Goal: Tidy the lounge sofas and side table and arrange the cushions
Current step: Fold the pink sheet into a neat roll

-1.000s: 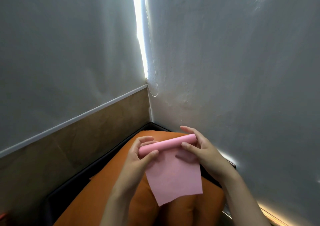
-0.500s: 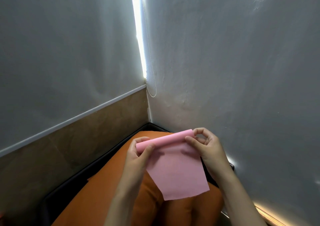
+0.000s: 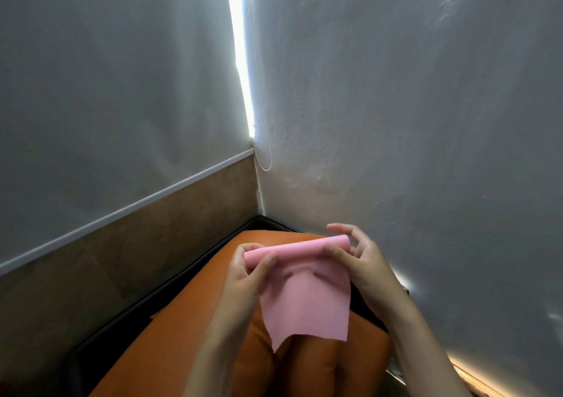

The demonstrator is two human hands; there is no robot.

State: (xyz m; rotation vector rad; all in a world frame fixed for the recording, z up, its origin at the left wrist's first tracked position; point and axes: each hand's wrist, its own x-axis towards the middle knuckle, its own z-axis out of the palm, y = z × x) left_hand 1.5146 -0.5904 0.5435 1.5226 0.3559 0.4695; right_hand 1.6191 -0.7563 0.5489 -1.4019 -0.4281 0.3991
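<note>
Two grey walls are meeting in a corner behind an orange cushion (image 3: 182, 335), with a bead cord (image 3: 263, 140) hanging above it beside a bright slit of light. Over the cushion, a pink cloth (image 3: 307, 302) is hanging, rolled at its top edge. The left hand (image 3: 243, 277) is pinching the roll's left end, thumb in front. The right hand (image 3: 362, 262) is gripping the right end with curled fingers.

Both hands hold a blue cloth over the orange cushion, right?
No, it is a pink cloth, not a blue one. The head view shows the left hand and the right hand holding it over the orange cushion.
</note>
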